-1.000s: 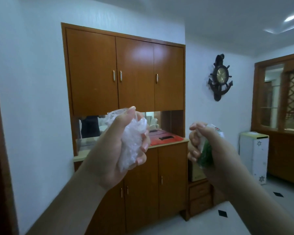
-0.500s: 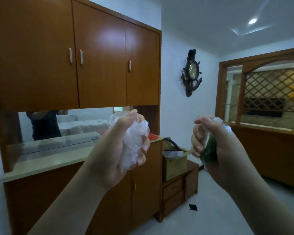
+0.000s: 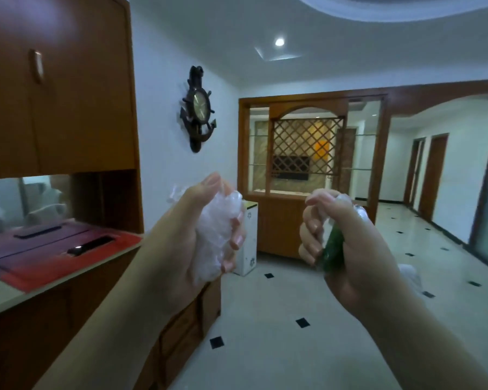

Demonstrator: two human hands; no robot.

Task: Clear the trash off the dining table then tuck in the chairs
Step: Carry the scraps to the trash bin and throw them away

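Both hands up in front, apart. Left hand (image 3: 192,235) curled round crumpled clear plastic wrap (image 3: 219,229); right hand (image 3: 350,249) gripping a green wrapper (image 3: 331,249) w/ clear plastic poking out top. Left of left hand: wood cabinet (image 3: 59,108), red box (image 3: 59,254) on its worktop (image 3: 0,299). Btwn & beyond hands: white bin (image 3: 248,240) on tiled floor (image 3: 265,347). Above: anchor wall clock (image 3: 199,108).

View swung rightward: cabinet (image 3: 59,114) now at left, hallway perhaps newly revealed.
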